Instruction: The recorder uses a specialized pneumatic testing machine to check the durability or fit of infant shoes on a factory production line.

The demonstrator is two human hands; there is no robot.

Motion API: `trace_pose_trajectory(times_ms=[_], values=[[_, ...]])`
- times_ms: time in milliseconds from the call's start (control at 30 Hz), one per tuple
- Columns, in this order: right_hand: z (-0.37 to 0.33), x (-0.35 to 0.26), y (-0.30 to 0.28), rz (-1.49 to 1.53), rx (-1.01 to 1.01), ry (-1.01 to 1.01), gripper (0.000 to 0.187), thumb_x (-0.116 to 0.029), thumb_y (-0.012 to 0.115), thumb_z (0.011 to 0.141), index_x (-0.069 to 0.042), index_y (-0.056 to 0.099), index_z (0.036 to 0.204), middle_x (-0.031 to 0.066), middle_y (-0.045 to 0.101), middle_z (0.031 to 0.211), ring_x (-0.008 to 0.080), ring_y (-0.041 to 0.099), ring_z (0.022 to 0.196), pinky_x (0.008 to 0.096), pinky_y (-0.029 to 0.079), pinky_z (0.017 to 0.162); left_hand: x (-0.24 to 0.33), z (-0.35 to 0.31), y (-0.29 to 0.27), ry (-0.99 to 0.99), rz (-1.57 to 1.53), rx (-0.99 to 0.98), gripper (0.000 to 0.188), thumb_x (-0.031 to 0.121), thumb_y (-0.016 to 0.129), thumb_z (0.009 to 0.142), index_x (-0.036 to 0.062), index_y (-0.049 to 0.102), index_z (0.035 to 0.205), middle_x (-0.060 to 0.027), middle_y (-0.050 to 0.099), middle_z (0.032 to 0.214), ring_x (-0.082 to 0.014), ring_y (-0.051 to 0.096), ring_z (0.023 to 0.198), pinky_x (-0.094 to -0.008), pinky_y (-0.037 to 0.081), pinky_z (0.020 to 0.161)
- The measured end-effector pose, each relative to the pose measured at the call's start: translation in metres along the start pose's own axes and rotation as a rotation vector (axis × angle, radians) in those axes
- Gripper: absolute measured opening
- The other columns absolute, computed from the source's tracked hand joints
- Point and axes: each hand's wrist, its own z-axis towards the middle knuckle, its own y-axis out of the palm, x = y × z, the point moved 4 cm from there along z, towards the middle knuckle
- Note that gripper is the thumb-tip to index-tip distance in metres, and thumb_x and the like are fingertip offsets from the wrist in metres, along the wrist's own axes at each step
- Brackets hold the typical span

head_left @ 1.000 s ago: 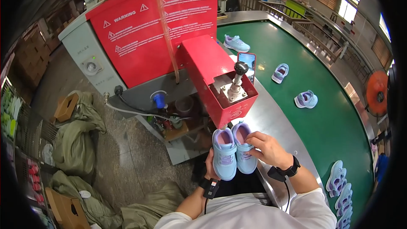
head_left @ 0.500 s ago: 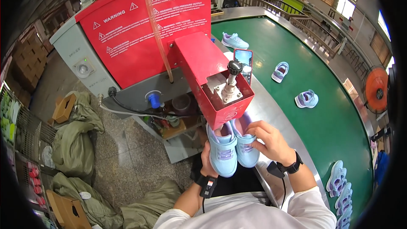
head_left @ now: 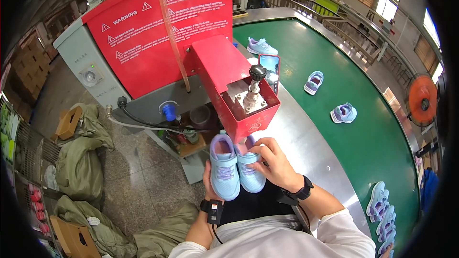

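Two light blue sneakers with purple laces and pink insoles sit side by side, toes toward me. My left hand (head_left: pixel 209 181) is closed on the outer side of the left sneaker (head_left: pixel 224 174), its fingers partly hidden behind it. At the collar of the right sneaker (head_left: pixel 252 181), my right hand (head_left: pixel 277 163) grips the edge near the strap, thumb and fingers bent. The red machine's arm (head_left: pixel 254 123) stands over this right sneaker, and its lower end comes down at the opening. The left sneaker's opening lies beside the arm.
The red machine body (head_left: pixel 162 33) rises ahead. A phone (head_left: pixel 269 70) stands by its arm. Right of the steel edge (head_left: pixel 306 129), a green conveyor belt (head_left: pixel 315 57) carries several similar sneakers (head_left: pixel 344 113). Olive sacks (head_left: pixel 79 167) and open cardboard boxes (head_left: pixel 76 239) lie to the left.
Both hands and the sneakers have shifted left relative to the machine arm. The left sneaker has come out from under it, and the right one now sits beneath it.
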Motion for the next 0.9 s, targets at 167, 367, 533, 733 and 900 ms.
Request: trace_pose_trajectory(times_ms=[167,367,533,733,900], values=[[0.02,-0.014,-0.01,0.026,0.007,-0.036,0.04,-0.005,0.078,0.073,-0.004,0.059,0.107,0.0119,0.049,0.112,0.0249,0.058,0.093,0.0315,0.052,0.073,0.017,0.004,0.029,0.104,0.107,0.073,0.055,0.051,0.037,0.098,0.0084,0.054,0.129,-0.0071,0.064,0.12,-0.0226,0.064,0.105,-0.0385,0.051,0.091],[0.006,-0.021,-0.01,0.025,-0.045,-0.04,0.039,-0.007,0.078,0.075,-0.003,0.059,0.109,0.0113,0.049,0.112,0.0218,0.058,0.091,0.0311,0.053,0.073,0.005,-0.014,0.045,0.134,0.126,0.231,0.054,0.05,0.036,0.098,0.0099,0.053,0.131,-0.0066,0.064,0.12,-0.0214,0.063,0.106,-0.0375,0.05,0.092],[0.012,-0.016,-0.025,0.174,-0.204,0.007,0.03,-0.018,0.07,0.086,-0.003,0.061,0.111,0.0112,0.053,0.106,0.021,0.06,0.088,0.0337,0.052,0.075,0.009,-0.016,0.054,0.082,0.141,0.219,0.054,0.049,0.035,0.099,0.0093,0.053,0.13,-0.0075,0.065,0.118,-0.0214,0.064,0.103,-0.0366,0.052,0.088],[0.009,-0.011,-0.046,-0.282,-0.327,-0.15,0.028,-0.01,0.059,0.085,-0.012,0.063,0.113,0.0064,0.061,0.088,0.0246,0.064,0.078,0.0347,0.054,0.065,-0.006,-0.01,0.032,-0.167,0.117,0.165,0.053,0.044,0.037,0.1,0.0047,0.05,0.132,-0.0117,0.062,0.122,-0.0249,0.063,0.108,-0.0409,0.047,0.099],[-0.027,0.005,-0.06,-0.432,-0.404,-0.247,0.034,-0.01,0.058,0.078,-0.015,0.065,0.111,0.0,0.054,0.097,0.0174,0.061,0.087,0.0307,0.053,0.069,-0.056,0.005,0.01,-0.512,0.132,-0.032,0.057,0.044,0.037,0.1,0.0013,0.041,0.138,-0.0135,0.054,0.133,-0.0254,0.055,0.119,-0.0401,0.041,0.104]])
